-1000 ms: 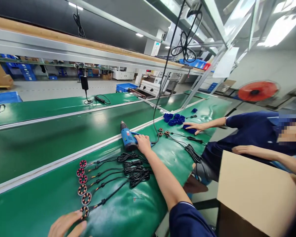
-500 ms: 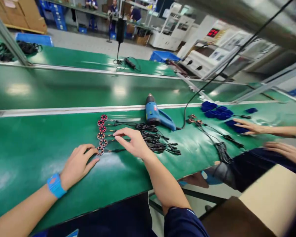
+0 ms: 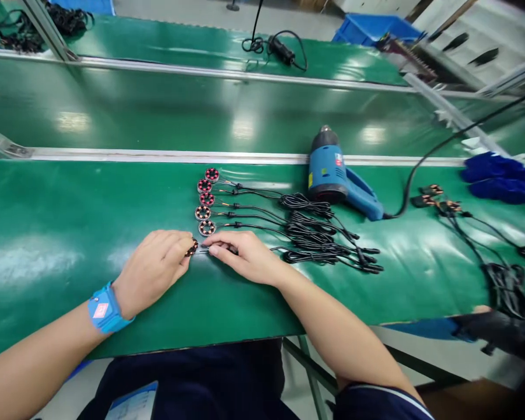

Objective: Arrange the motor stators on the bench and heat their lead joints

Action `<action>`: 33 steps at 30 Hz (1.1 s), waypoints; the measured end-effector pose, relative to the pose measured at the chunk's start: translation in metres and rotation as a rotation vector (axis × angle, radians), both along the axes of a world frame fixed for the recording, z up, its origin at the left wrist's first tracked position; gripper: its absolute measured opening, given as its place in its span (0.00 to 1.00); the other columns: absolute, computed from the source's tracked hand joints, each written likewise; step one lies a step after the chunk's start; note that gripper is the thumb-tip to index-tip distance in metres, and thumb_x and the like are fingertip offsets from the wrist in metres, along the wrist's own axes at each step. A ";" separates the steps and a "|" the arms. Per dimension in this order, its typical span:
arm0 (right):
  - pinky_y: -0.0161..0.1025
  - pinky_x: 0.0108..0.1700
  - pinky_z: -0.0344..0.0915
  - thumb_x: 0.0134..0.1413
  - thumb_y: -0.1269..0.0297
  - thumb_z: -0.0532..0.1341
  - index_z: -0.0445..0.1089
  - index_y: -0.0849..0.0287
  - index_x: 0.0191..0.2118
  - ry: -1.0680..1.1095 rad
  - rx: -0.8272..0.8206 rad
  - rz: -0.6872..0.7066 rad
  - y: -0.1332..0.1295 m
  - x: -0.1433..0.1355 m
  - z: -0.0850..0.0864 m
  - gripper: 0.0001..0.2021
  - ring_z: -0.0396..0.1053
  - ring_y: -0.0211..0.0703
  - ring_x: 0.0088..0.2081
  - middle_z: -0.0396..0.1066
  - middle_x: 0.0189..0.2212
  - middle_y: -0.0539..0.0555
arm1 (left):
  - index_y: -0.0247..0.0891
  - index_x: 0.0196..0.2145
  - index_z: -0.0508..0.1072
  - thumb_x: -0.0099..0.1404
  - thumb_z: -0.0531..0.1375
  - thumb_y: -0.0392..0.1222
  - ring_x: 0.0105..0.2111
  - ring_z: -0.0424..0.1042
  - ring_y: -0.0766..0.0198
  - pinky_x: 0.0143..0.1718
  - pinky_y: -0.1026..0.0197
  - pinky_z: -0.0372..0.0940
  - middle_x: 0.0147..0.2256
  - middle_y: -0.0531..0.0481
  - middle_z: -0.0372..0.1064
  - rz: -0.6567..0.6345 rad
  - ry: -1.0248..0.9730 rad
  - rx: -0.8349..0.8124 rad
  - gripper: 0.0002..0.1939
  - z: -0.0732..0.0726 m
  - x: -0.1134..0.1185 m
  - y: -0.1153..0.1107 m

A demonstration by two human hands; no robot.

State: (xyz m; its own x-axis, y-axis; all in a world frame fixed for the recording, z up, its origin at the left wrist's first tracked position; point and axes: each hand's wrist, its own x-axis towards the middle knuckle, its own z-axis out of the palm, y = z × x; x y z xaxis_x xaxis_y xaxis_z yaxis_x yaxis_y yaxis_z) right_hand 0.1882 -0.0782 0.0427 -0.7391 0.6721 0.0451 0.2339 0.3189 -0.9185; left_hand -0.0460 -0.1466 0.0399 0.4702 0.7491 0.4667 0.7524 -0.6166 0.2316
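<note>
My left hand (image 3: 160, 265), with a blue strap on its wrist, pinches a small round motor stator (image 3: 192, 247) at the near end of a column. My right hand (image 3: 245, 254) is closed on the black cable just right of that stator, where thin wires join the two. Farther up the table lie several more ring-shaped stators (image 3: 207, 227), some with red cores. Thin wires lead from them to black cables (image 3: 308, 224), coiled in bundles to the right of my right hand.
Behind the cable bundles lies a blue heat gun (image 3: 328, 166), its cord running right. More stators (image 3: 450, 206) with cables (image 3: 503, 280) and dark blue cloth pieces (image 3: 503, 178) are at the right. A metal rail (image 3: 166, 155) crosses behind the work.
My left hand has taken hold of the nearest stator and tilted it up. My right hand has come down beside it and closed on its cable. The view has tipped downward.
</note>
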 end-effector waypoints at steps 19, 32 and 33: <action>0.34 0.33 0.66 0.69 0.59 0.59 0.69 0.60 0.54 0.126 -0.517 0.032 -0.004 0.007 -0.001 0.14 0.74 0.40 0.33 0.77 0.31 0.51 | 0.37 0.48 0.66 0.66 0.64 0.43 0.39 0.75 0.56 0.41 0.55 0.71 0.41 0.46 0.74 0.065 -0.194 -0.298 0.16 -0.005 0.005 -0.013; 0.46 0.58 0.67 0.66 0.66 0.62 0.72 0.55 0.53 0.029 0.319 -0.221 0.017 0.023 0.004 0.12 0.72 0.47 0.52 0.74 0.50 0.52 | 0.43 0.60 0.66 0.75 0.55 0.49 0.52 0.68 0.53 0.54 0.51 0.66 0.52 0.43 0.65 -0.010 -0.020 -0.390 0.19 0.001 -0.012 0.037; 0.47 0.59 0.66 0.64 0.66 0.63 0.71 0.55 0.54 0.011 0.379 -0.198 0.018 0.022 0.001 0.14 0.71 0.48 0.53 0.73 0.52 0.52 | 0.42 0.59 0.67 0.75 0.55 0.49 0.51 0.68 0.52 0.54 0.49 0.67 0.52 0.42 0.65 -0.012 0.015 -0.357 0.19 -0.001 -0.010 0.042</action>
